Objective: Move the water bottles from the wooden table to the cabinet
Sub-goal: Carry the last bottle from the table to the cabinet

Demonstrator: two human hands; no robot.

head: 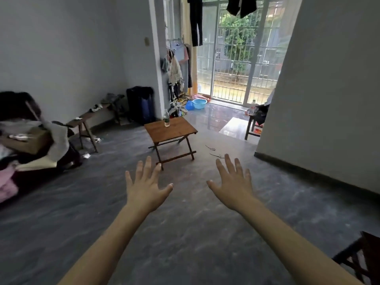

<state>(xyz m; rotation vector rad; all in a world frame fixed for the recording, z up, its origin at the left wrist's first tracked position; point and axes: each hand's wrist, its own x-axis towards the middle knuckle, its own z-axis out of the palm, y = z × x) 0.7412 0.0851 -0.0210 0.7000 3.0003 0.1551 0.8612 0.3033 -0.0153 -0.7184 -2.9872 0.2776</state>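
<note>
My two bare arms reach forward over the dark grey marbled floor [185,233], and both grips are released: my left hand [145,190] and my right hand [233,185] are spread flat, palms down, fingers fanned apart, holding nothing and touching nothing. Farther off, just past my fingertips in the view, stands the small brown wooden folding counter [174,131] on crossed legs, and on its far left part a single clear plastic water bottle [166,118] with a green label stands upright, well apart from both hands. To the left of it a long dark wooden bench [90,117] runs along the white wall with small blurred items lying on it, and beyond the bench a dark blue suitcase [140,104] stands upright against the wall corner. At the near left edge a heap of clothes and a cardboard box [30,140] are piled together. Far ahead, a light blue plastic basin [199,103] sits on the shiny floor in front of the barred glass balcony door [236,58], with dark garments hanging above it. At far right, beside the white wall, another bottle with a red label [252,108] rests on a dark piece of furniture that is mostly hidden, so I cannot tell what it is
</note>
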